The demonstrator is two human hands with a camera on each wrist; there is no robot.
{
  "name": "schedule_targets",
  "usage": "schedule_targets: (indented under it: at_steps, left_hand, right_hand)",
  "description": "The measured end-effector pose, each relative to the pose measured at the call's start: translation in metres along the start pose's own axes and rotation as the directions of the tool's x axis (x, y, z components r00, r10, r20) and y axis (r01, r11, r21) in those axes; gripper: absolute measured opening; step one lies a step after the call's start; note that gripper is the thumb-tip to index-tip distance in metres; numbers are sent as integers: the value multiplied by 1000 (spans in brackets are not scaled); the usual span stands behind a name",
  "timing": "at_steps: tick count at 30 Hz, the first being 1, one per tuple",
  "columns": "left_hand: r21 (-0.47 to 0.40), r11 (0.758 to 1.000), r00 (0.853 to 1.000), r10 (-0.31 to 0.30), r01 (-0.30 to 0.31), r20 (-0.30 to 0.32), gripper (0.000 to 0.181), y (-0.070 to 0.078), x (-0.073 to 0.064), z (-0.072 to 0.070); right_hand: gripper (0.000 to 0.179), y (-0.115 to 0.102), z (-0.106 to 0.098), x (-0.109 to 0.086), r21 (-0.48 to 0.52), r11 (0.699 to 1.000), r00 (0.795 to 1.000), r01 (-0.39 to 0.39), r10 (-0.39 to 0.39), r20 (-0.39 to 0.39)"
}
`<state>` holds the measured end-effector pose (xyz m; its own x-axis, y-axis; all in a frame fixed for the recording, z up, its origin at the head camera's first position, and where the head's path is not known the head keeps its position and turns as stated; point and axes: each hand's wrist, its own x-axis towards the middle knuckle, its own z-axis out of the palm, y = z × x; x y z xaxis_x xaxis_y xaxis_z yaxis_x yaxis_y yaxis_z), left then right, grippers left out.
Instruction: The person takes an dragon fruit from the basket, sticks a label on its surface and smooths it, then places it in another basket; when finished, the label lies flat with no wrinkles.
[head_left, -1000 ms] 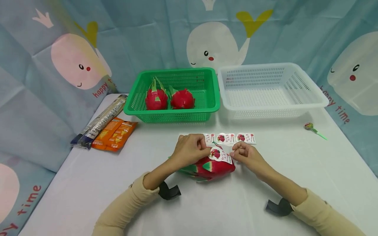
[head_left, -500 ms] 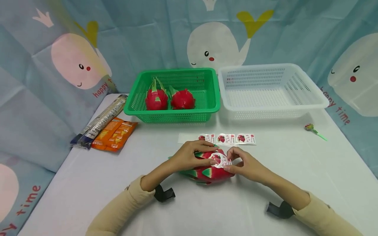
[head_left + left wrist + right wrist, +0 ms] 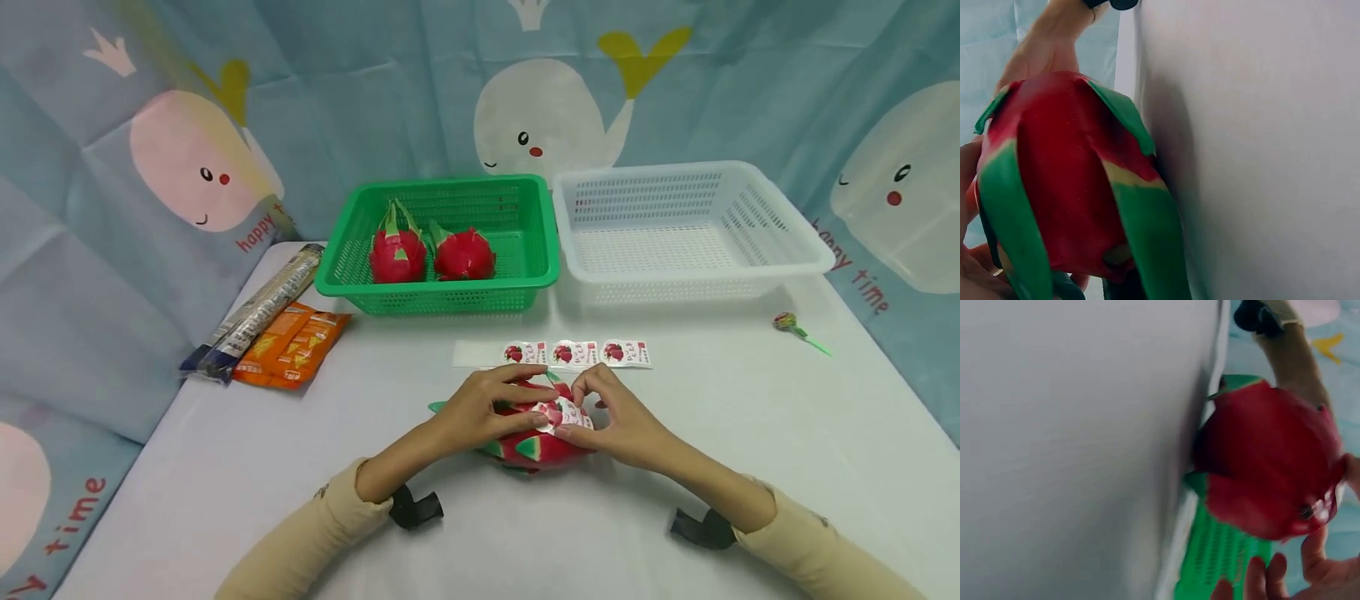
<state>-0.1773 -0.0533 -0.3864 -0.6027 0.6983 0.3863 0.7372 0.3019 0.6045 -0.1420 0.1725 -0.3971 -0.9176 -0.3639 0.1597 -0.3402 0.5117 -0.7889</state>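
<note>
A red dragon fruit (image 3: 551,452) with green scales lies on the white table between both hands. A white oval sticker (image 3: 572,414) with a fruit print lies along its top. My left hand (image 3: 480,408) holds the fruit from the left, fingers over its top and thumb on the sticker's left part. From the right, the thumb and forefinger of my right hand (image 3: 622,423) hold the sticker's right end against the fruit. In the left wrist view the dragon fruit (image 3: 1063,181) shows its leafy end; in the right wrist view the dragon fruit (image 3: 1269,462) shows its rounded end.
Behind the hands lies a strip of stickers (image 3: 574,354). A green basket (image 3: 442,292) with two dragon fruits stands behind it, beside a white basket (image 3: 697,283). An orange snack packet (image 3: 292,346) and long silver packages (image 3: 258,312) lie left, a lollipop (image 3: 797,329) right.
The sticker, held raised at its right end a second ago, has come down onto the fruit. Both hands moved lower and toward the body; the left fingers spread over the fruit.
</note>
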Motion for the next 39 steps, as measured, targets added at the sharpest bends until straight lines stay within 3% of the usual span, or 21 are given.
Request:
schedule_targets:
  at_steps: [5, 10, 13, 17, 22, 25, 28, 30, 32, 33, 34, 37, 39]
  left_hand:
    - [-57, 997, 999, -44, 43, -23, 37, -3, 0, 1]
    - [-104, 993, 996, -62, 55, -62, 35, -8, 1, 2]
    - [-113, 992, 996, -64, 57, -66, 33, -10, 1, 3]
    - [-101, 992, 994, -79, 71, -77, 32, -12, 0, 4]
    - [-107, 990, 993, -95, 88, -67, 32, -12, -1, 3]
    - [-109, 988, 991, -120, 113, -58, 35, -12, -3, 2]
    - [-147, 975, 983, -174, 164, -52, 36, -12, -5, -4]
    - [-216, 952, 972, -232, 216, -48, 35, -15, -3, -12]
    - [-349, 886, 935, -349, 305, -69, 33, -21, 0, -25]
    - [-426, 836, 906, -415, 347, -77, 33, -25, 1, -32]
    - [-494, 781, 873, -481, 383, -84, 34, -31, 2, -40]
    - [-666, 589, 739, -669, 458, -82, 39, -52, 1, -61]
    - [-726, 494, 673, -737, 478, -58, 42, -65, -3, -71]
  right_hand:
    - [29, 18, -13, -5, 31, 998, 991, 59, -62, 116]
    - [22, 19, -22, 4, 123, 980, 974, 158, -175, 143]
    - [16, 18, -20, 8, 177, 970, 962, 167, -200, 189]
    - [20, 24, -25, 4, 109, 980, 948, 165, -189, 257]
    - [32, 18, -28, 2, 10, 989, 961, 146, -144, 235]
    - [55, 2, -23, 8, -28, 994, 973, 101, -93, 214]
    - [81, -16, -16, 17, -106, 992, 969, 65, -37, 244]
    - [90, -23, -12, 23, -155, 986, 963, 59, -16, 267]
    - [95, -28, -9, 27, -200, 978, 961, 56, 2, 278]
    - [96, -30, -7, 29, -206, 977, 959, 61, 0, 283]
    - [97, -31, -6, 30, -215, 974, 958, 68, -4, 286]
    - [95, -33, -4, 30, -263, 960, 950, 102, -16, 312]
    - [92, -34, -4, 30, -281, 950, 942, 139, -39, 333]
